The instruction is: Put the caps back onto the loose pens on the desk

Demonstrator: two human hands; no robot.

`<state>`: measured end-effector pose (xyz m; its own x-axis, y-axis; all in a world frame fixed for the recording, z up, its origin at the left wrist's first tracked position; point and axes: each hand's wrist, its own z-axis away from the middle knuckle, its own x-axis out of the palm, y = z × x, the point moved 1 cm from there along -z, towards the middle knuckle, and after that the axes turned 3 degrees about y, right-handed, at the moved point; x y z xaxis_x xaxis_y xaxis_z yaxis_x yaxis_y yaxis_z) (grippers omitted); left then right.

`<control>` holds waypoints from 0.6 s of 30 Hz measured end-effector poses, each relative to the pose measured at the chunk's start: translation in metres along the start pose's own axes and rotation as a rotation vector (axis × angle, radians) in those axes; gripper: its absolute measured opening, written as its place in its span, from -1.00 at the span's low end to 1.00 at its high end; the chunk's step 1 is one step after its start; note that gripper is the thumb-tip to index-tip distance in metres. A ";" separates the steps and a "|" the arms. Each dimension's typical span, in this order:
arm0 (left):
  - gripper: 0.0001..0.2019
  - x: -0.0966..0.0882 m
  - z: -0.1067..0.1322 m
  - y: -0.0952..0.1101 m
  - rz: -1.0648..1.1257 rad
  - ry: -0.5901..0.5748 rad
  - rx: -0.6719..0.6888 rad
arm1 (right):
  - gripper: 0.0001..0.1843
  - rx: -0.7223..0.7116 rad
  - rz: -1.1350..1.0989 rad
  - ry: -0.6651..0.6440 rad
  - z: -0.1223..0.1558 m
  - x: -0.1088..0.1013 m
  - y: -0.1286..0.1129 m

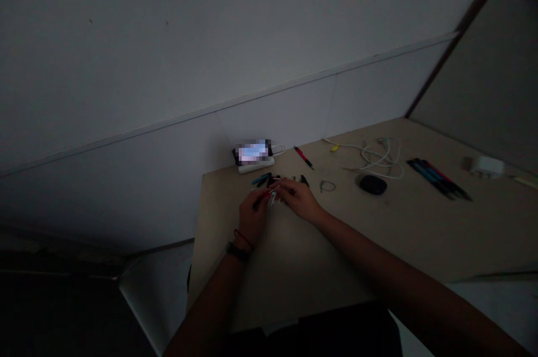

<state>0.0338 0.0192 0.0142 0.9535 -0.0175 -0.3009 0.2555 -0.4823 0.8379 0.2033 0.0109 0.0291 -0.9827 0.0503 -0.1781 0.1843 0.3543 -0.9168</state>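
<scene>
Pale, slender pen parts (272, 196) sit between the two hands, just above the near middle of a light wooden desk (424, 233), though the dim light hides their exact shape. The left hand (253, 214) and right hand (296, 200) meet over them, knuckles raised and close together, a steady, close-in way to work with such small pieces. The right hand's fingers (283, 188) lie together and curl down over the parts, while the left hand's fingers (264, 200) angle in from the other side; whether either hand is clamped on them, I cannot tell. Just beyond lies a loose cluster of blue and black pen pieces (263, 179), with a black pen piece (304, 180) to the right. Farther back are a red-and-black pen (303, 157) and a white power strip (256, 166) carrying a blurred phone (253, 151). To the right lie a small wire loop (327, 186), a black oval object (372, 184), a tangled white cable (380, 159), a row of pens (437, 179) and a white charger (487, 166).
</scene>
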 end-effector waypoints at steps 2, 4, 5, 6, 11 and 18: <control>-0.80 0.000 0.000 0.000 -0.001 -0.007 0.004 | -0.71 -0.026 0.024 0.007 0.000 0.000 -0.001; -0.80 0.000 0.000 0.001 -0.002 -0.011 0.003 | -0.71 -0.053 0.054 0.012 0.000 -0.001 -0.003; -0.80 0.000 0.000 0.001 -0.001 -0.014 0.001 | -0.71 -0.066 0.069 0.015 0.000 -0.001 -0.003; -0.80 0.000 0.001 0.001 0.000 -0.016 -0.002 | -0.72 -0.077 0.081 0.017 0.000 -0.001 -0.004; -0.79 0.000 0.001 0.001 0.006 -0.010 -0.012 | -0.73 -0.107 0.092 0.016 0.001 -0.001 -0.004; -0.79 0.001 0.001 0.001 0.009 -0.023 -0.018 | -0.70 0.043 0.011 0.026 0.000 0.000 0.004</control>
<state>0.0353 0.0182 0.0141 0.9519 -0.0426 -0.3034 0.2497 -0.4660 0.8488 0.2039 0.0122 0.0251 -0.9806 0.0782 -0.1795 0.1951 0.3132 -0.9294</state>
